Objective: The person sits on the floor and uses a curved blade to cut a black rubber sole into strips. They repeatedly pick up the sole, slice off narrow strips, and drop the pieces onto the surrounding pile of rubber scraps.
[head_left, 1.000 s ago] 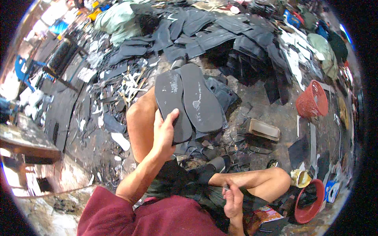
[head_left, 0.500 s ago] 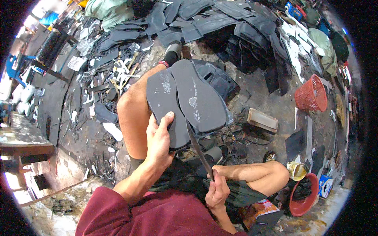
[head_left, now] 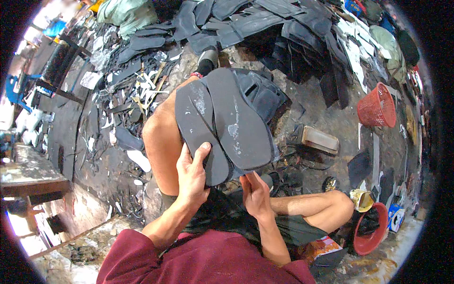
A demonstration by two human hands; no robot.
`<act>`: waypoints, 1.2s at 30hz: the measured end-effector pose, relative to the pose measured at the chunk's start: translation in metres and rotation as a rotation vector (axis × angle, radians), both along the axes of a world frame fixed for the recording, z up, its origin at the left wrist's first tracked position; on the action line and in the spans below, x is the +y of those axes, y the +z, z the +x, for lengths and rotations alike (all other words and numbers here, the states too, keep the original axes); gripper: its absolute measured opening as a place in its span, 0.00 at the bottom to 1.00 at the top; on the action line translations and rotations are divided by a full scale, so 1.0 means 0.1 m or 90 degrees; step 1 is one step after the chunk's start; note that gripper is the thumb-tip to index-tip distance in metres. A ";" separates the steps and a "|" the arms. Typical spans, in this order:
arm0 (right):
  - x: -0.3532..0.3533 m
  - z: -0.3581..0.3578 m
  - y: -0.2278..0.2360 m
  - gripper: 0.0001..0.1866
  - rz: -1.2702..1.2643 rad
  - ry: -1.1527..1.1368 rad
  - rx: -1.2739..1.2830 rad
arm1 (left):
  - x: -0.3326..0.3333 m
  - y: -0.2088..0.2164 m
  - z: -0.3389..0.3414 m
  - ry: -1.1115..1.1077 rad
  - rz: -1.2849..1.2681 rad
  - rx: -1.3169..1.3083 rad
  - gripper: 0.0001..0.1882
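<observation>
Two dark grey shoe soles (head_left: pixel 239 125) lie side by side above my lap, still part of one foam sheet (head_left: pixel 191 125), with a curved cut between them and whitish smudges on top. My left hand (head_left: pixel 193 173) grips the near left part, thumb on top and fingers underneath. At the near edge of the right-hand sole is my right hand (head_left: pixel 257 194), its fingers curled closed. The long, dark knife it held a moment ago is now hidden, apparently behind the sheet's edge.
Black moulded sheets (head_left: pixel 257 23) are heaped at the far side. Scraps and offcuts (head_left: pixel 146 90) litter the floor to the left. On the right are a red perforated basket (head_left: pixel 377 105), a pale oblong block (head_left: pixel 320 139), a red bowl (head_left: pixel 371 244) and a yellowish tin (head_left: pixel 361 201).
My right hand has moved up to the sheet's near edge, and the knife blade has gone out of sight. The left hand keeps its grip; the sheet has turned slightly.
</observation>
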State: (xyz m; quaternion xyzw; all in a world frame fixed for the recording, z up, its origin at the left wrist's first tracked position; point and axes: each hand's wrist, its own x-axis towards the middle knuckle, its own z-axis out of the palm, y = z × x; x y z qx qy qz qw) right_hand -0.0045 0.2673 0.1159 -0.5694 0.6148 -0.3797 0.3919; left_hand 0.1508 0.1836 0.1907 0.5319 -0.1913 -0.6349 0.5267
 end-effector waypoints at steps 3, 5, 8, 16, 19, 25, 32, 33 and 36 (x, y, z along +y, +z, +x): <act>-0.14 0.11 -0.36 0.18 -0.096 0.002 0.094 | -0.01 -0.04 -0.02 0.000 -0.017 0.010 0.21; -0.29 0.24 -0.43 0.18 -0.244 -0.012 0.144 | 0.00 -0.04 -0.02 0.002 -0.010 -0.001 0.20; -0.43 0.44 -0.57 0.21 -0.250 0.019 0.358 | 0.03 -0.10 -0.11 0.012 -0.019 -0.048 0.18; -0.74 0.34 -0.85 0.24 -0.198 0.019 0.262 | 0.13 -0.05 -0.08 -0.011 0.003 -0.021 0.22; -0.86 0.17 -0.81 0.25 -0.133 0.037 0.117 | 0.18 -0.10 0.01 -0.025 0.005 -0.027 0.21; -1.44 -0.12 -0.21 0.28 0.050 0.047 -0.377 | 0.32 -0.02 0.20 -0.166 0.008 -0.143 0.20; -0.96 0.24 0.54 0.37 -0.012 -0.022 -0.577 | 0.55 -0.09 0.26 -0.209 -0.106 -0.179 0.27; -0.85 0.28 0.59 0.39 -0.119 -0.022 -0.503 | 0.53 -0.04 0.35 -0.279 -0.129 -0.278 0.31; -0.52 0.32 0.63 0.43 -0.117 0.026 -0.402 | 0.26 0.15 0.41 -0.106 -0.217 -0.041 0.29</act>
